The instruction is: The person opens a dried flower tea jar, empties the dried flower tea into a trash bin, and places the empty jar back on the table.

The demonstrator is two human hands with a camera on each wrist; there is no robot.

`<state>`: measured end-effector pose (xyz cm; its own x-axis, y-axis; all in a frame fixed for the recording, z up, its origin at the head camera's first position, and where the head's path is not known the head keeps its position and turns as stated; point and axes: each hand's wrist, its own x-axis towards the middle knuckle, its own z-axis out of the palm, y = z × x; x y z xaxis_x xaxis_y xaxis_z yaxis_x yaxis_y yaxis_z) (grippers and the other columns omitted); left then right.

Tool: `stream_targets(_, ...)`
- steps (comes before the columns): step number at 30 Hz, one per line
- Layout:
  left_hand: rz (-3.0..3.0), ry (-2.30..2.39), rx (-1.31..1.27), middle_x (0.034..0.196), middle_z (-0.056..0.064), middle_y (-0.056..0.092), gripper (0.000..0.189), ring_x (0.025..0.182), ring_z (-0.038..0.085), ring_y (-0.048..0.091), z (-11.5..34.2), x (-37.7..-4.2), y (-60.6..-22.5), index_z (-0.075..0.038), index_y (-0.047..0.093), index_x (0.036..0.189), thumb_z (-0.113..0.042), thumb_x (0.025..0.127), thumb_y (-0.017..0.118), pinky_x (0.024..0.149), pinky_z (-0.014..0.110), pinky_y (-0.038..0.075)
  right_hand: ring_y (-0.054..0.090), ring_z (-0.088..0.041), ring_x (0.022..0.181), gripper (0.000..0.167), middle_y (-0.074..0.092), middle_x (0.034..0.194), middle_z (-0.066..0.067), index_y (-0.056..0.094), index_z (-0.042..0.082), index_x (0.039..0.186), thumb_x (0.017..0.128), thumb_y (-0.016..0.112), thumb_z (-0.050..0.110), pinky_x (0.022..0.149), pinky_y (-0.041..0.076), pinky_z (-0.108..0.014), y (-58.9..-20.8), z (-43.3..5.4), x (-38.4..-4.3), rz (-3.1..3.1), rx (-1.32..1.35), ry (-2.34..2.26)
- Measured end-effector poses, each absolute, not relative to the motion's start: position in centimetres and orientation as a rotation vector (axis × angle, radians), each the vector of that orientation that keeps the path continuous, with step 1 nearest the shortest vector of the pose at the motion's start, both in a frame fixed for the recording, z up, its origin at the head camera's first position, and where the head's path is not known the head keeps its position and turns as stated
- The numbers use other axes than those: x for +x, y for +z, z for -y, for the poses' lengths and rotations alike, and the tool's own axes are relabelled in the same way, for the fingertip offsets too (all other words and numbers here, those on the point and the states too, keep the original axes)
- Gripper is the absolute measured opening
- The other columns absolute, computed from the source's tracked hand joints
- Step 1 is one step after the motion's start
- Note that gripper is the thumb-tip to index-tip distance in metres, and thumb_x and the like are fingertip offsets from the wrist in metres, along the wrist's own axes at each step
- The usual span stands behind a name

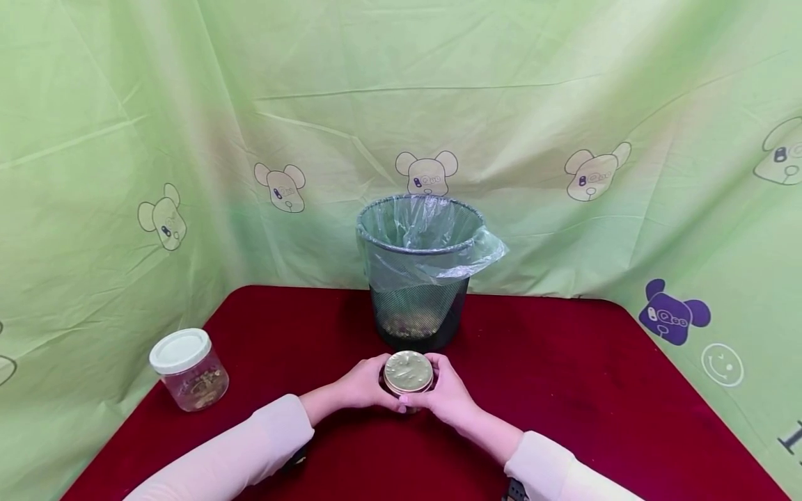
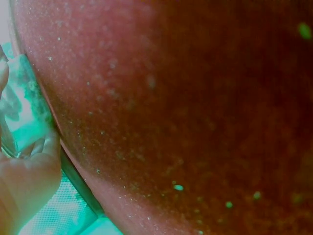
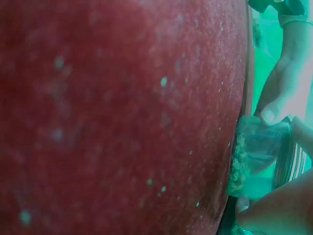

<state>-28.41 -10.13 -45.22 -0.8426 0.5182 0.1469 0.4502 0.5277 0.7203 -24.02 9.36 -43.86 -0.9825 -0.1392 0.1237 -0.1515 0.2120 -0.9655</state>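
Note:
Near the middle of the table, a clear jar with a gold lid [image 1: 408,371] stands between my two hands. Its wall is transparent in the right wrist view, and pale crumbly pieces lie at the bottom of this jar [image 3: 261,161]. My left hand [image 1: 366,383] curls round the jar's left side. From the right, my right hand [image 1: 448,394] grips the same jar, with the two thumbs close together at the near side. Most of the jar's body is hidden by the hands and lid in the head view.
Just behind the jar stands a black mesh waste bin [image 1: 416,299] lined with a clear plastic bag [image 1: 473,257]. A second clear jar with a white lid [image 1: 182,351], holding brownish pieces, sits at the left edge of the red-covered table [image 1: 539,362]. Green printed cloth [image 1: 338,56] hangs around.

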Motion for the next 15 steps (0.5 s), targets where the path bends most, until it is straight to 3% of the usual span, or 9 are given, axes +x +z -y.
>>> stream_targets(15,-2.660,1.211,0.844,0.098,-0.008,0.065,0.065,0.092,0.007,0.059,10.2,-28.4,-45.0,-0.009,0.059,0.111,-0.029,0.060,0.093,0.084,0.027,0.049,0.058,-0.029,0.109,0.075,0.059,0.122,-0.018,0.042,-0.009,0.133,0.070,0.083,0.000,0.088,0.048,-0.032,-44.0,-11.7,-26.4,2.560,0.646,1.982)
